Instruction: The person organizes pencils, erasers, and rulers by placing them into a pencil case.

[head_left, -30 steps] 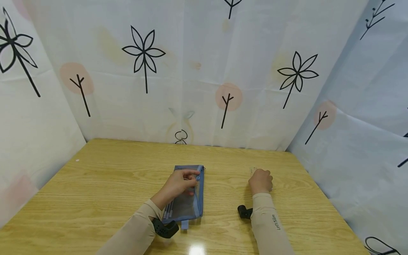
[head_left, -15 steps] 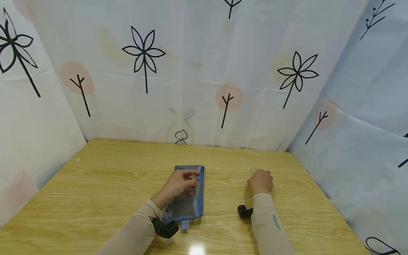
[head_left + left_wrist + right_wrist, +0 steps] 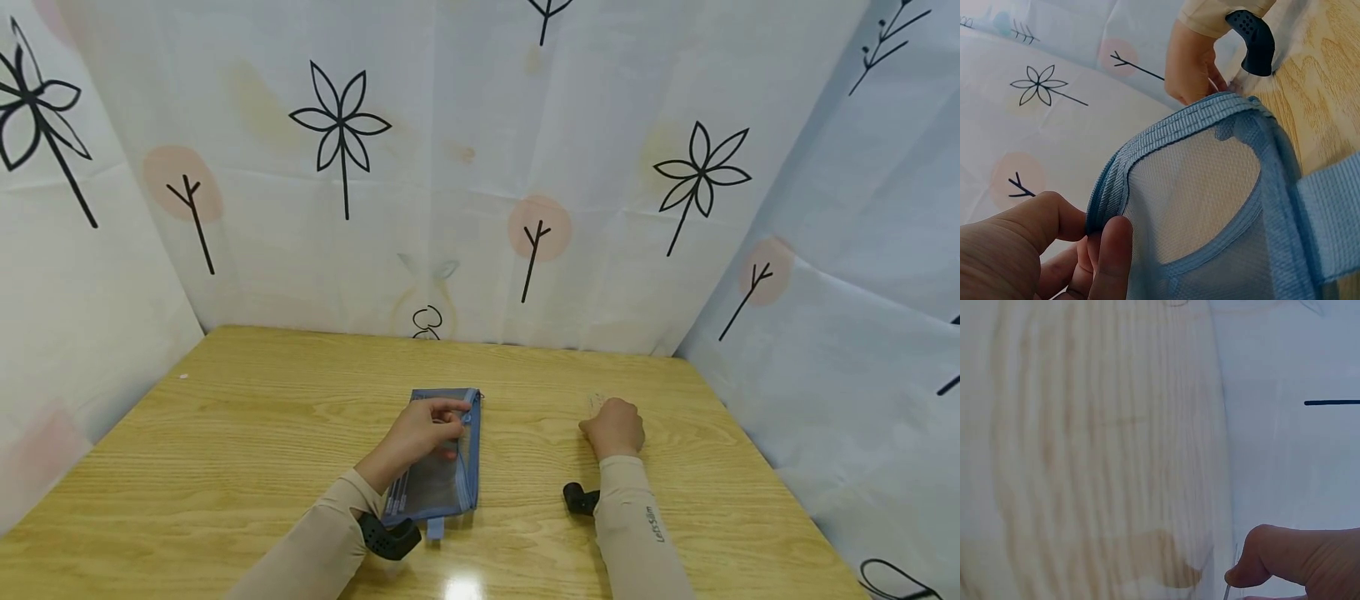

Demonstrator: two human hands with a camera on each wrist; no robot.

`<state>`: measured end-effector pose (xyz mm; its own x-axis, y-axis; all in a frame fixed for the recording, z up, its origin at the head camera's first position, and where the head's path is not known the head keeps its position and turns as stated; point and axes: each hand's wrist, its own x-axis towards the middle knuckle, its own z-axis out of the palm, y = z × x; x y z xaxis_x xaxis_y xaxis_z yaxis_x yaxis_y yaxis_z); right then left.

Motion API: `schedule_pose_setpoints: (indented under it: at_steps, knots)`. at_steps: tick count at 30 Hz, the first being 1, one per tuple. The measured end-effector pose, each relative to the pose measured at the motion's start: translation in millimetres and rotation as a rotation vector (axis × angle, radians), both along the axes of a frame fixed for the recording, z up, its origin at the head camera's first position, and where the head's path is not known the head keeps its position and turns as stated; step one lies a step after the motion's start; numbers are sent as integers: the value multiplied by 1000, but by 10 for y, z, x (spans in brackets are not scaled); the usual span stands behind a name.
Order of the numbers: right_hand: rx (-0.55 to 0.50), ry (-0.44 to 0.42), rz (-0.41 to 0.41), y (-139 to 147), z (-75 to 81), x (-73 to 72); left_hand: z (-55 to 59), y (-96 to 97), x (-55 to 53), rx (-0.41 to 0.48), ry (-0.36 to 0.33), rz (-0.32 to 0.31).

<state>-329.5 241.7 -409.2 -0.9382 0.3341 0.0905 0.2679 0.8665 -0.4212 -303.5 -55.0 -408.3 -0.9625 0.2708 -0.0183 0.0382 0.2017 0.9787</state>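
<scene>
A blue mesh zipper pouch (image 3: 438, 492) lies on the wooden table, with a fabric tab at its near edge. My left hand (image 3: 420, 433) is over it; in the left wrist view the thumb and forefinger pinch the zipper edge, and the pouch's mouth gapes. To the right, my right hand (image 3: 617, 429) is low over the table, its fingers mostly hidden by its back. It pinches a clear, flat plastic piece (image 3: 597, 402) with fine markings, which pokes out past the knuckles. In the right wrist view, the thumb presses on its thin edge (image 3: 1229, 590).
The wooden table (image 3: 300, 383) runs back to a white patterned cloth (image 3: 450, 167) that hangs behind it and at both sides. A tiny pale scrap (image 3: 183, 377) lies near the table's left edge. Each wrist carries a black camera mount (image 3: 390, 540).
My right hand has shifted very slightly to the right and turned a little, so its thumb side juts out more to the left. The left hand and the pouch stay in place.
</scene>
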Motion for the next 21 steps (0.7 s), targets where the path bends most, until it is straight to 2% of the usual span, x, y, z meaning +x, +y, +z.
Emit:
schedule_pose_setpoints:
  at_steps: [8,12,16,21]
  knots:
    - [-75,-7,44,-23,25,-17,-13,8,-9,-7,8,13]
    - [-189,-22,66,-40,27,-43,-16,12,-21,-7,-3,15]
    - [-302,-64,124,-56,41,-64,-28,10,-32,-5,-6,14]
    - [-348,-98,146,-59,66,-66,-31,1,-35,3,-8,0]
